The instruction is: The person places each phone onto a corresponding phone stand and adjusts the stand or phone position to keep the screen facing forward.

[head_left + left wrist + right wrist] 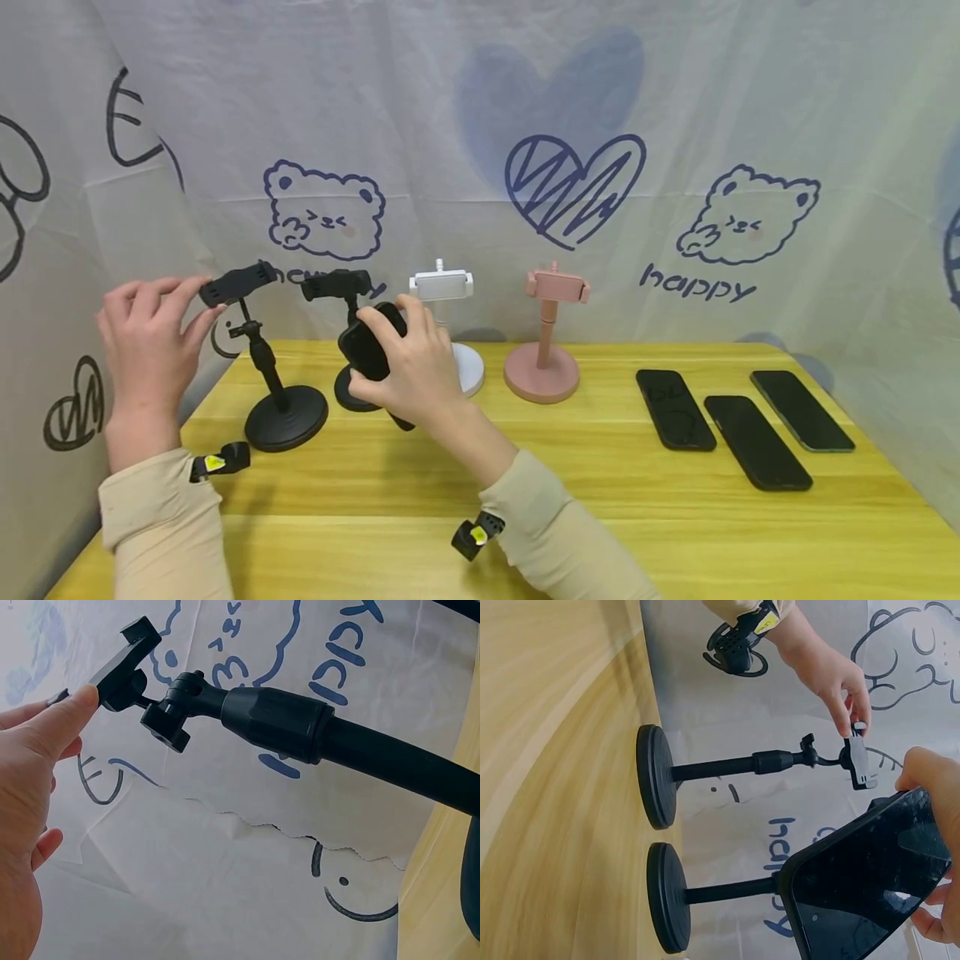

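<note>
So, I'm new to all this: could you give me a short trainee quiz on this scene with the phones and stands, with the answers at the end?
1. How many phones lie flat on the table?

2. True or false: the person's right-hand grip holds a phone.

3. What does the left-hand grip pinch?
A) the base of the pink stand
B) the clamp of the leftmost black stand
C) the clamp of the white stand

Key:
1. Three, all towards the right side of the head view.
2. True.
3. B; the left wrist view shows the thumb at the clamp's end.
</note>
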`<state>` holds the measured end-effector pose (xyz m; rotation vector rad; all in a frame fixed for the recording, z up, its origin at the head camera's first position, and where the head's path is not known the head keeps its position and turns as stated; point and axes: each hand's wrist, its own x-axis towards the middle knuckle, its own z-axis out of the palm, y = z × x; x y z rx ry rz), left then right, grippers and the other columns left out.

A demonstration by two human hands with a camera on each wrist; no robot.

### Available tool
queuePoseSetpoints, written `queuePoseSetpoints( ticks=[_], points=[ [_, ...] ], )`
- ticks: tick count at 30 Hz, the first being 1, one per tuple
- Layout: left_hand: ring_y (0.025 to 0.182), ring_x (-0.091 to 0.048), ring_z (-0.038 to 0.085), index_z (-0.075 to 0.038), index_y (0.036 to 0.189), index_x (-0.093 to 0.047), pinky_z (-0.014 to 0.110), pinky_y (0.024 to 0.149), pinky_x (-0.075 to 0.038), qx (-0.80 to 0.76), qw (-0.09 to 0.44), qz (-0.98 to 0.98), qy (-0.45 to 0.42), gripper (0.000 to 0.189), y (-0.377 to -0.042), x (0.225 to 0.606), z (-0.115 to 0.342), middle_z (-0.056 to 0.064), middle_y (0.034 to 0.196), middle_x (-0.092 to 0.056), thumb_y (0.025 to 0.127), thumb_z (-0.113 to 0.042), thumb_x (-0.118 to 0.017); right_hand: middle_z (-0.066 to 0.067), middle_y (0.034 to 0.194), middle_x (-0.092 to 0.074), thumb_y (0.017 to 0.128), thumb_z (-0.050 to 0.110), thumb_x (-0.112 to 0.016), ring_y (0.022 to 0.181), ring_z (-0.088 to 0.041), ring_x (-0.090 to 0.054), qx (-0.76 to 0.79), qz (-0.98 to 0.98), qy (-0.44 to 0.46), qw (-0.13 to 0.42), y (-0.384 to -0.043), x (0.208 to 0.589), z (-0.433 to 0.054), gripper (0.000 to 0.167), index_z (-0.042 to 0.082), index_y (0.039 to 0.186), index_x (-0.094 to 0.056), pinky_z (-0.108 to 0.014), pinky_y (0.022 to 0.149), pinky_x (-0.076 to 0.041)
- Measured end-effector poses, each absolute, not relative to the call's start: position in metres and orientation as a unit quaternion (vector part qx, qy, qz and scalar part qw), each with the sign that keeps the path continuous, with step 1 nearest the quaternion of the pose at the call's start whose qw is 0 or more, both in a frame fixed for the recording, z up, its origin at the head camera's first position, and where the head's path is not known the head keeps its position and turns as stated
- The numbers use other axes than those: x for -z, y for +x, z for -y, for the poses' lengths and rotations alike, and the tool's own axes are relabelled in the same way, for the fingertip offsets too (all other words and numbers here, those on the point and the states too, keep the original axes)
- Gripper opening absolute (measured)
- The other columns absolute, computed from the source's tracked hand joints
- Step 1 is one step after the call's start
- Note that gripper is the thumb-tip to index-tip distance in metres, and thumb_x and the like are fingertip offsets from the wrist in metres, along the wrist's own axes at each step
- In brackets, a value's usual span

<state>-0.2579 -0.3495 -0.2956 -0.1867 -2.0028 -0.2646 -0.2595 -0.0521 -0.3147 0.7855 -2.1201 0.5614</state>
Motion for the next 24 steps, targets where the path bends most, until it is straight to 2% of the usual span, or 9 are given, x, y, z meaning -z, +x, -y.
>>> queuePoseSetpoints(
  ticks=[10,16,24],
  points=[
    [0.11,-0.042,0.044,-0.008,0.119,-0.066,0.059,0.09,-0.029,0.12,0.54,0.83,-0.076,0.036,-0.254,0.298,0.346,0.022,0.113,-0.062,0.084,-0.015,-0.074,-0.015,0.128,-0.049,0.071,0.044,-0.075,0.105,-0.026,-0.058,-0.222,0.842,0.303,0.388,-0.258,0.318,0.059,0.062,0.026,0.127,-0.055,-0.037,0.068,-0.05],
    [0.112,-0.04,0.045,-0.006,0.121,-0.065,0.06,0.093,-0.029,0.111,0.522,0.843,-0.075,0.037,-0.248,0.297,0.346,0.023,0.115,-0.061,0.086,-0.017,-0.072,-0.015,0.13,-0.048,0.072,0.042,-0.076,0.105,-0.027,-0.058,-0.233,0.841,0.308,0.379,-0.257,0.321,0.065,0.064,0.024,0.129,-0.054,-0.038,0.069,-0.05],
    [0.113,-0.04,0.043,-0.007,0.118,-0.067,0.061,0.094,-0.028,0.127,0.528,0.837,-0.07,0.04,-0.244,0.296,0.347,0.023,0.114,-0.061,0.08,-0.009,-0.077,-0.014,0.128,-0.049,0.071,0.042,-0.077,0.103,-0.024,-0.057,-0.238,0.836,0.307,0.388,-0.258,0.322,0.073,0.064,0.024,0.128,-0.054,-0.036,0.067,-0.049]
  ],
)
